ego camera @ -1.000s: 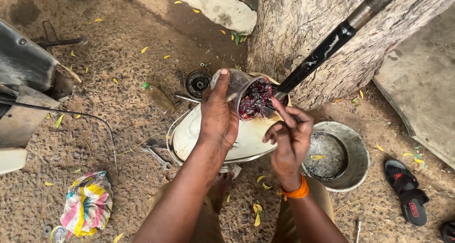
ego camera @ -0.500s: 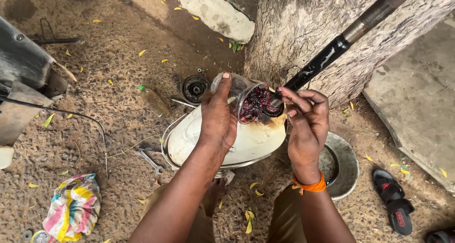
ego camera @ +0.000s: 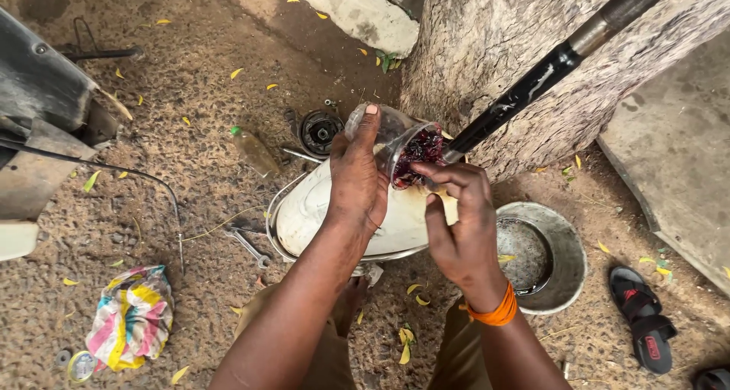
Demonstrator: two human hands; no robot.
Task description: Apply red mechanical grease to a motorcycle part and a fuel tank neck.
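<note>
Ground: gritty sand beside a rough-barked tree trunk (ego camera: 494,48).
Left hand (ego camera: 356,181): clasped around a clear plastic jar (ego camera: 391,135) of dark red grease.
Right hand (ego camera: 456,223): fingers pinched at the jar's mouth, above a smooth white dish (ego camera: 304,215).

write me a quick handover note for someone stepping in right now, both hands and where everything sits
Left hand: grips a clear plastic jar of dark red grease, tilted with its mouth towards the right hand.
Right hand: at the jar's mouth, fingertips beside the grease; whether any is picked up cannot be told.
A black rod slants down from upper right, its lower end beside the jar.
Below the hands: white pan; metal bowl to the right; wrench and bearing on the ground.
Done: jar open and in hand. Grease on the rod's end is not visible.
</note>
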